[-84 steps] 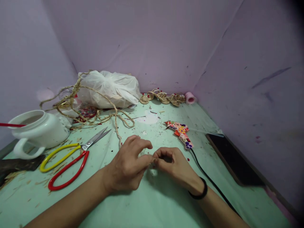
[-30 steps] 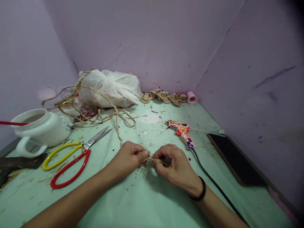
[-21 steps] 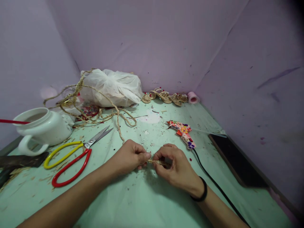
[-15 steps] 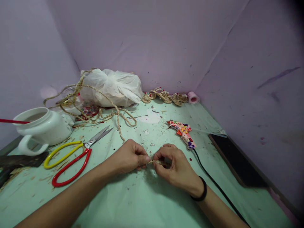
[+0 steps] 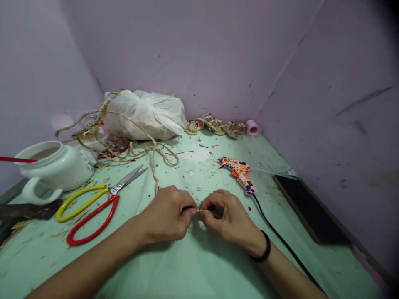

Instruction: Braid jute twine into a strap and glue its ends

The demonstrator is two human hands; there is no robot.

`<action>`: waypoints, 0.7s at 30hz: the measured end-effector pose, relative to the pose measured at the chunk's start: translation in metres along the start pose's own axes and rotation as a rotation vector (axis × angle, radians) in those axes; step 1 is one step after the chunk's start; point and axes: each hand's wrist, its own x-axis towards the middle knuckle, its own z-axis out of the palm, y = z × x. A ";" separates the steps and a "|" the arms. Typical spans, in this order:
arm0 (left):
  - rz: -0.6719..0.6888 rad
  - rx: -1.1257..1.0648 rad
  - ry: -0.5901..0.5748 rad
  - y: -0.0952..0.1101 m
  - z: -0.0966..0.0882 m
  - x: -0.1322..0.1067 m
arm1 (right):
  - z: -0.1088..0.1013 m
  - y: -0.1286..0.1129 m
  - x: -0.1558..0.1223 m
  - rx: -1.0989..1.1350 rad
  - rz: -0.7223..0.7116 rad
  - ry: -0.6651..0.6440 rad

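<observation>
"Working with both hands at once, were you?"

"Yes, tip to tip. My left hand (image 5: pixel 166 214) was curled, thumb and forefinger pinching one end of a thin straw-coloured strand (image 5: pixel 198 210), and my right hand (image 5: pixel 233 221) pinched the same strand from the other side, with a rounded space behind the thumb and forefinger."

"Where did the strand sit, exactly?"

"In the narrow gap between the two pinches, over the green tabletop (image 5: pixel 187 270). Only a short bit showed, though more of it seemed to lie inside the curl of my right hand."

"Was it part of that braided cord (image 5: pixel 153 166)?"

"I couldn't tell. The cord ran down from beside the white bag (image 5: pixel 148 114) and went out of sight behind my left hand."

"Which step was that, then?"

"Fine fingerwork on the strand, I'd judge: twisting it or tightening it, though I couldn't say which from the look of it. The scissors (image 5: pixel 114 190) lay slightly open to my left and the flowered glue gun (image 5: pixel 238 169) lay to my right, neither one touched."

"And what did the next move call for?"

"A steady hold on the right, I reckoned, while the left worked the fibre along. A slack pinch could have let it slip or fray."
</observation>
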 end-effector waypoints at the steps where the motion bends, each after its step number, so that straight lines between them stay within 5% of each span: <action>1: 0.016 0.015 0.004 0.000 0.000 0.000 | 0.000 0.000 0.000 0.000 0.002 -0.001; 10: -0.027 -0.056 0.107 -0.006 0.008 0.005 | -0.003 0.010 0.000 0.016 0.034 0.041; 18: -0.368 -0.371 0.306 -0.017 0.006 0.009 | -0.030 0.017 -0.002 0.292 0.065 0.586; 21: -0.423 -0.508 0.382 -0.021 0.006 0.010 | -0.036 0.025 -0.001 0.387 0.132 0.701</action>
